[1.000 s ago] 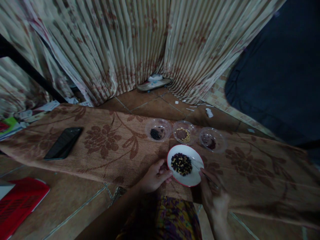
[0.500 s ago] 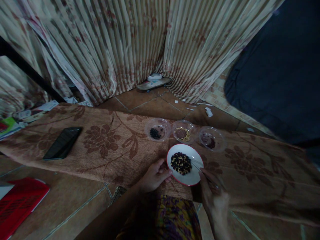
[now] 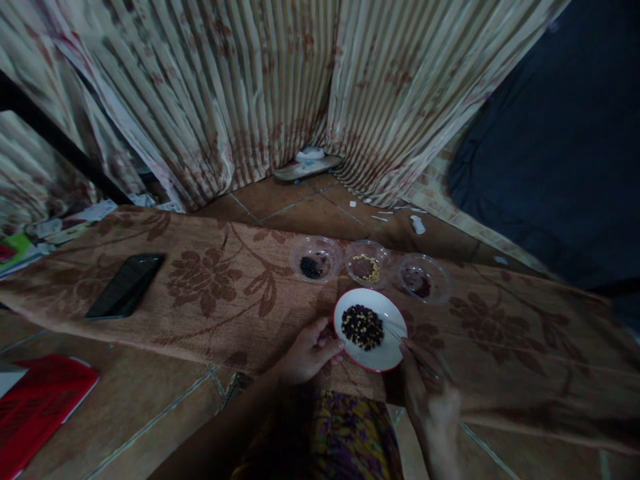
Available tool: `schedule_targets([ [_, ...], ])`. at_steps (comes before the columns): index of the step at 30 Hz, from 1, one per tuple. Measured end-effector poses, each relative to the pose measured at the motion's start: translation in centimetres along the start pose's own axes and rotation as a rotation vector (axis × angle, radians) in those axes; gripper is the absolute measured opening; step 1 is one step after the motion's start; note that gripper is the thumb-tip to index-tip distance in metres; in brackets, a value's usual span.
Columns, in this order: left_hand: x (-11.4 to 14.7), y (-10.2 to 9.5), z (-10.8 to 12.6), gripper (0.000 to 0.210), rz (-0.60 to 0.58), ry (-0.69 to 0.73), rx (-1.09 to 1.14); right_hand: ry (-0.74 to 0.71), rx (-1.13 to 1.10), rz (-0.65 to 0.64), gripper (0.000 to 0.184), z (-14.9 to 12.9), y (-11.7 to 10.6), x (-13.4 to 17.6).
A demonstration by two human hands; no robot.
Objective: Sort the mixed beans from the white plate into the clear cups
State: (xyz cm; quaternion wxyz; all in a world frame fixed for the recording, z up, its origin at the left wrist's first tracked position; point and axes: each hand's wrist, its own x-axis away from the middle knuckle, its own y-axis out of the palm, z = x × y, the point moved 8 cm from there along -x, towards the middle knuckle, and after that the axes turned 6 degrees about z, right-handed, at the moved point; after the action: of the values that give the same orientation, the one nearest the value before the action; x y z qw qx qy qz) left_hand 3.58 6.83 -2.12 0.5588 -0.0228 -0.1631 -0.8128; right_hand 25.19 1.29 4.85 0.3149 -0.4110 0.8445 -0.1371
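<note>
A white plate with a red rim holds a mixed heap of dark and yellowish beans. My left hand grips the plate's left edge, thumb by the rim. In my right hand are thin metal tweezers, their tips over the plate just right of the heap; whether they pinch a bean is too small to tell. Behind the plate stand three clear plastic bowls: the left bowl has black beans, the middle bowl yellow beans, the right bowl dark red beans.
A brown flowered cloth covers the narrow table. A black phone lies at its left, papers at the far left end. A red bag is on the tiled floor. Beyond are a skateboard and striped curtains.
My right hand and the tweezers have shifted very slightly at the plate's right side. The plate, bowls and left hand look the same.
</note>
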Motion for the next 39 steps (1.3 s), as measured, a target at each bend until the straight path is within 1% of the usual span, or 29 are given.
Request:
schedule_targets([
  [6,0.1,0.1,0.4,0.047,0.009,0.009,-0.008,-0.028,0.039,0.006,0.029,-1.1,-0.4,-0.4],
  [11,0.1,0.1,0.6,0.048,0.011,0.004,-0.01,0.038,0.038,-0.027,0.031,-0.3,-0.1,-0.1],
  [18,0.1,0.0,0.3,0.046,0.026,-0.006,0.021,0.035,0.032,-0.032,0.033,0.1,0.2,0.0],
  [21,0.0,0.1,0.2,0.047,0.013,-0.016,0.026,0.029,0.038,-0.022,0.032,0.2,0.1,0.0],
  [27,0.0,0.1,0.3,0.046,0.005,0.011,0.025,0.024,0.017,0.013,0.029,-0.6,-0.4,-0.3],
  [30,0.1,0.1,0.4,0.043,0.0,0.021,0.012,0.052,-0.012,0.026,0.028,-1.4,-0.7,-0.6],
  [34,0.2,0.3,0.6,0.045,0.014,0.019,0.032,0.022,-0.016,0.062,0.028,-3.4,-0.8,-1.9],
  [36,0.2,0.4,0.8,0.047,0.021,0.025,0.043,-0.027,-0.009,0.074,0.028,-5.0,0.0,-3.0],
  [39,0.1,0.4,1.1,0.048,0.029,0.042,0.042,-0.119,-0.078,0.072,0.027,-7.9,2.5,-4.9],
])
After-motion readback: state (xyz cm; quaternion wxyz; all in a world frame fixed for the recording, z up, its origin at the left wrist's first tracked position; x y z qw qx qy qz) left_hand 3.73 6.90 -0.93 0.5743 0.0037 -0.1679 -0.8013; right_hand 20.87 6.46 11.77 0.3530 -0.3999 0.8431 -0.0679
